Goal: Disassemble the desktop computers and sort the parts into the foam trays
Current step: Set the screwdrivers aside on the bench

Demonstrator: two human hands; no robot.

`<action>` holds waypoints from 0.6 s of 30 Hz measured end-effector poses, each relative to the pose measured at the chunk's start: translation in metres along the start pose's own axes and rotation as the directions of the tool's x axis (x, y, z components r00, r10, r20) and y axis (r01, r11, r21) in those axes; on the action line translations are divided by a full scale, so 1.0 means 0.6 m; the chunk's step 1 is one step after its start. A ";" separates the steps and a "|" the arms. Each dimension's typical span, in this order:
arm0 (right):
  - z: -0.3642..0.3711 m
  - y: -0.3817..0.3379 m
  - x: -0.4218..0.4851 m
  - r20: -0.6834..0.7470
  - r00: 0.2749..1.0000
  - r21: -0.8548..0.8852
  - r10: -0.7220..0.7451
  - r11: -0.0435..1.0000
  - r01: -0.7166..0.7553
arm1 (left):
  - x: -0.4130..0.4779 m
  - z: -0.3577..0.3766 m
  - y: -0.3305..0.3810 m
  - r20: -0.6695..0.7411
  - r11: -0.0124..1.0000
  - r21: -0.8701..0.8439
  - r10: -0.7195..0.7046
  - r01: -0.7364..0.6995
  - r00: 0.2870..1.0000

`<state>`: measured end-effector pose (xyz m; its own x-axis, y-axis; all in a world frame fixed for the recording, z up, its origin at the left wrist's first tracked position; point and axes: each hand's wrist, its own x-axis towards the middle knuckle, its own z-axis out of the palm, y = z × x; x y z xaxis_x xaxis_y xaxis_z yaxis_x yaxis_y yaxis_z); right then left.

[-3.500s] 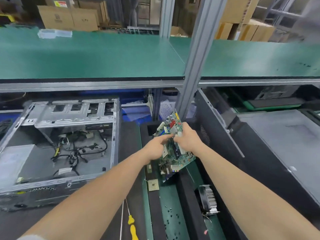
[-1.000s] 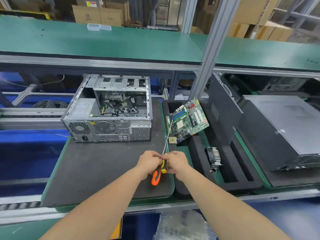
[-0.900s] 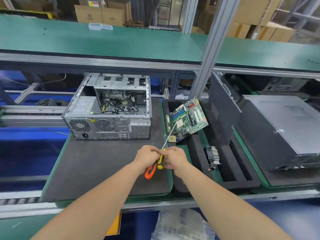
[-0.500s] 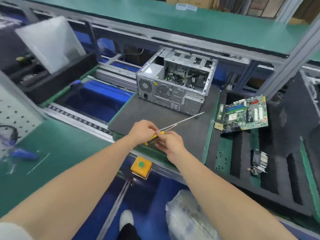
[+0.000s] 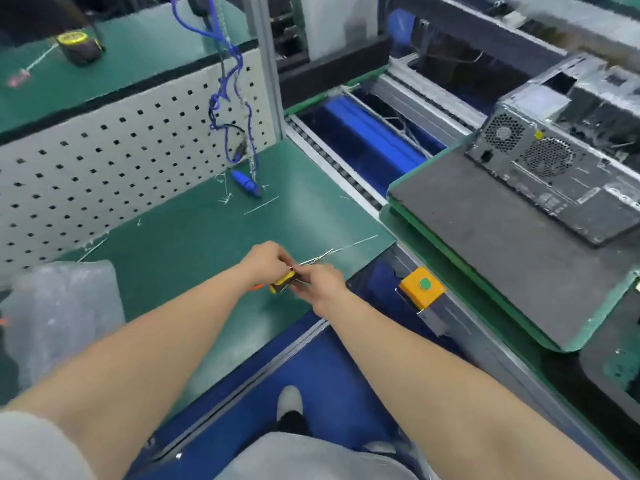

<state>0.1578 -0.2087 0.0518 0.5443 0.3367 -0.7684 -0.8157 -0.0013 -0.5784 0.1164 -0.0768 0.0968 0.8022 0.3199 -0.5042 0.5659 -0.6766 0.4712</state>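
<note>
Both my hands meet on the yellow-and-black-handled screwdriver [image 5: 282,283] with the long thin steel shaft. The left hand [image 5: 267,262] wraps its fingers round the handle, and the right hand [image 5: 321,283] pinches near where handle meets shaft. The tool hangs just above the green rubber bench mat [image 5: 194,237]. It is well apart from the open grey sheet-metal desktop computer case [image 5: 554,161], which stands on the dark grey foam pad [image 5: 491,244] to my right. I judge this a moment of sorting out the tool, either reseating the bit or setting it down. I would hold the handle firm with the left, let the right do the fine work, and mind the shaft tip, which points toward the foam pad. Motion blur smears everything, so I cannot tell what the right fingertips do at the collar. The case interior is unreadable. The black foam tray [image 5: 609,368] is cut off at the right edge, its parts out of sight.
</note>
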 end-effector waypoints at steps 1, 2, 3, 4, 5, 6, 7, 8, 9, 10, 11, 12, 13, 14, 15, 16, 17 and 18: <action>0.020 0.023 0.004 -0.008 1.000 -0.030 0.025 0.999 -0.025 | -0.006 0.002 -0.033 0.006 1.000 -0.013 -0.028 0.029 1.000; 0.039 0.045 0.009 -0.015 0.999 -0.065 0.049 0.997 -0.049 | -0.012 0.004 -0.063 0.013 0.998 -0.023 -0.054 0.055 0.998; 0.056 0.067 0.015 -0.026 0.997 -0.101 0.068 0.992 -0.070 | -0.017 0.007 -0.090 0.019 0.997 -0.029 -0.077 0.078 0.997; 0.072 0.089 0.021 -0.038 0.996 -0.132 0.081 0.988 -0.085 | -0.021 0.010 -0.116 0.026 0.995 -0.029 -0.096 0.097 0.995; 0.086 0.109 0.027 -0.050 0.995 -0.160 0.089 0.982 -0.096 | -0.024 0.013 -0.138 0.031 0.994 -0.025 -0.109 0.110 0.994; 0.099 0.127 0.032 -0.066 0.994 -0.186 0.092 0.977 -0.103 | -0.027 0.016 -0.158 0.034 0.993 -0.020 -0.119 0.119 0.992; 0.111 0.142 0.036 -0.092 0.992 -0.230 0.087 0.967 -0.106 | -0.029 0.019 -0.175 0.035 0.992 -0.014 -0.125 0.126 0.991; 0.121 0.156 0.040 -0.130 0.989 -0.294 0.069 0.950 -0.105 | -0.032 0.022 -0.191 0.034 0.992 -0.008 -0.129 0.130 0.991; 0.128 0.168 0.043 -0.175 0.984 -0.367 0.044 0.924 -0.107 | -0.033 0.026 -0.205 0.031 0.991 -0.002 -0.131 0.131 0.991; 0.135 0.177 0.044 -0.217 0.976 -0.428 0.017 0.897 -0.111 | -0.034 0.029 -0.217 0.029 0.991 0.003 -0.132 0.132 0.991; 0.140 0.183 0.044 -0.257 0.966 -0.469 -0.006 0.875 -0.119 | -0.034 0.033 -0.229 0.028 0.991 0.008 -0.133 0.133 0.991; 0.144 0.187 0.044 -0.294 0.955 -0.495 -0.025 0.859 -0.130 | -0.034 0.036 -0.239 0.026 0.991 0.014 -0.134 0.134 0.991; 0.147 0.187 0.042 -0.327 0.945 -0.508 -0.034 0.849 -0.145 | -0.033 0.038 -0.247 0.021 0.991 0.021 -0.133 0.133 0.991; 0.150 0.187 0.040 -0.348 0.937 -0.516 -0.035 0.841 -0.160 | -0.031 0.040 -0.253 0.013 0.991 0.027 -0.129 0.129 0.992; 0.152 0.188 0.040 -0.356 0.934 -0.529 -0.036 0.831 -0.170 | -0.030 0.042 -0.259 0.006 0.992 0.031 -0.123 0.123 0.992; 0.154 0.188 0.040 -0.354 0.935 -0.551 -0.037 0.816 -0.177 | -0.027 0.043 -0.263 0.002 0.992 0.035 -0.121 0.121 0.993; 0.155 0.188 0.039 -0.345 0.938 -0.563 -0.032 0.807 -0.179 | -0.025 0.043 -0.265 0.004 0.991 0.037 -0.127 0.127 0.992; 0.155 0.188 0.038 -0.330 0.944 -0.558 -0.019 0.810 -0.179 | -0.024 0.042 -0.267 0.010 0.989 0.043 -0.141 0.140 0.990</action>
<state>0.0598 -0.1137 -0.0055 0.5940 0.0068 -0.8044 -0.6490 -0.5868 -0.4842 0.0095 0.0101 0.0103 0.7127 0.4056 -0.5724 0.6640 -0.6531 0.3640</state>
